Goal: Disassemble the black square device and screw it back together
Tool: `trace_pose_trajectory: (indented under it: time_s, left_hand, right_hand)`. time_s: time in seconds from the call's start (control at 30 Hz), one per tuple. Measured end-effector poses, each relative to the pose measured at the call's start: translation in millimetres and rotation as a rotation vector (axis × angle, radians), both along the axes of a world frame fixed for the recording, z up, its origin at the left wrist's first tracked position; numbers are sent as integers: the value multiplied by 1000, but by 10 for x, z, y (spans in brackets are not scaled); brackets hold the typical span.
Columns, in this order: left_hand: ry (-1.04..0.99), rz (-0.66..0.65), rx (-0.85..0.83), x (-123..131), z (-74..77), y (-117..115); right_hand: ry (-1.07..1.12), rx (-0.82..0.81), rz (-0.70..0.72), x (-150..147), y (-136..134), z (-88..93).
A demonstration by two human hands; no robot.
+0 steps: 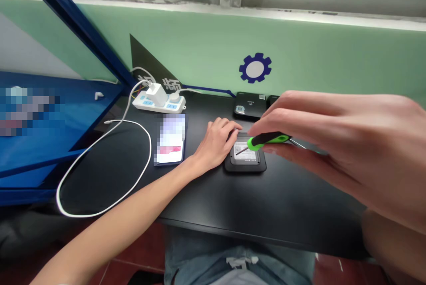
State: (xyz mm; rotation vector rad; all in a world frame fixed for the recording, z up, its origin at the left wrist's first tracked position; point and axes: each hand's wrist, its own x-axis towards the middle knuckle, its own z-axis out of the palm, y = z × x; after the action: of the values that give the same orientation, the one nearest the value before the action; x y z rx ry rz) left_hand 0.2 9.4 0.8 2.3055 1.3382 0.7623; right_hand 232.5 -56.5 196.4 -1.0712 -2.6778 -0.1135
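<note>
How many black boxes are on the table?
2 clearly: front box below the screwdriver, rear box beyond it. A third may be partly hidden behind the right hand.

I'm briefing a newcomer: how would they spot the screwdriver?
On the black desk, find the left hand touching a labelled black device. Over it, the right hand holds the screwdriver. Its bright green-and-black handle sets it apart from the dark device.

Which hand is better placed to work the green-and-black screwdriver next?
Probably the right hand: it holds the green-and-black screwdriver, shaft angled toward the flat black plastic box. The left hand, at the box's edge, suits steadying it.
</note>
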Motion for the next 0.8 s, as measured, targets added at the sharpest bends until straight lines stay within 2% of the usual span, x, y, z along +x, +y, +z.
trace_pose_trajectory:
  time_s: [0.13, 0.33, 0.8]
  left_hand:
    - [9, -9, -8, 4, 13, -7]
    - [15, -22, -31, 6, 49, -12]
    - [-12, -27, -47, 3, 58, -21]
  right_hand:
    - [12, -48, 130, -33, 145, -53]
    - [41, -123, 134, -46, 208, -58]
    - [62, -122, 143, -51, 160, -107]
